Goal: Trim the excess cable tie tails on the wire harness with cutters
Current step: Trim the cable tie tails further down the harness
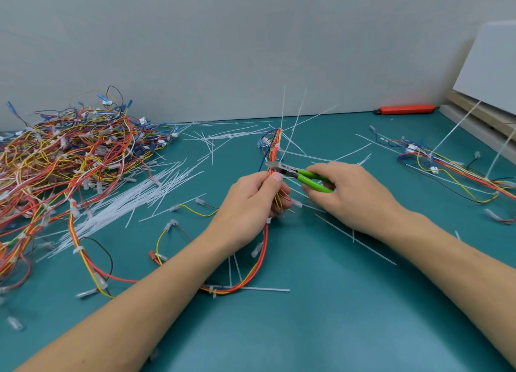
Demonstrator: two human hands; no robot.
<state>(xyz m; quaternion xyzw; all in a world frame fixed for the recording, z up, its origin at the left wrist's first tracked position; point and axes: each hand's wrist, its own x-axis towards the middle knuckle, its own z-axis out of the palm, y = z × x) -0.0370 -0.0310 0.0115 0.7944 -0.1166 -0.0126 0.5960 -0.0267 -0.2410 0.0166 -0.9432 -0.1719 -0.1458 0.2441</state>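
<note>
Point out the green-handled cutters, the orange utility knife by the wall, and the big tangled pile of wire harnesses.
green-handled cutters (311, 180): head view, on the green handle.
orange utility knife (406, 109): head view, middle of its body.
tangled pile of wire harnesses (69, 159): head view, centre of the heap.

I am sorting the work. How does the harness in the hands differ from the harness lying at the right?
The held harness is lifted in the left hand, cutters at it; the right harness lies flat, untouched. The first is bunched upright, the second spread. Both keep long white tie tails.

Glossy green plastic-handled cutters (305, 177), matt teal tabletop (321, 316), translucent plastic ties (134, 196).
</note>
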